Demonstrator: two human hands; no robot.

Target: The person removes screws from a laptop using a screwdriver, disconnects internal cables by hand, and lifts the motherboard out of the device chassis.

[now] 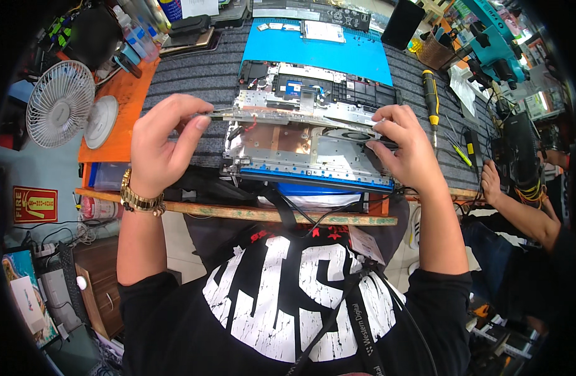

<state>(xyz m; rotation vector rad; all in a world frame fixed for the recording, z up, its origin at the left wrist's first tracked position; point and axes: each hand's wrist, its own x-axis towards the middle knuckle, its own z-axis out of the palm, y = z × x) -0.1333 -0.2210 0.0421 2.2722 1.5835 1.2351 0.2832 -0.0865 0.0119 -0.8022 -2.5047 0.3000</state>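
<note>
An opened laptop chassis (281, 168) lies at the table's near edge, its inner metal and blue strip exposed. Above it a laptop motherboard (288, 117) is tilted up, seen nearly edge-on, with a round fan (358, 135) showing under its right part. My left hand (162, 144) pinches the board's left end between thumb and fingers. At the other end, the fingers of my right hand (406, 141) are closed on the board's right edge, beside the fan. Behind the board lies the rest of the base with a ribbon cable (308, 97).
A blue mat (313, 53) with small parts lies behind the laptop, a battery (338, 15) beyond it. A yellow-black screwdriver (431, 103) rests at right, near a teal microscope (495, 44). A white fan (61, 103) stands left. Another person's hand (490, 182) touches the table's right edge.
</note>
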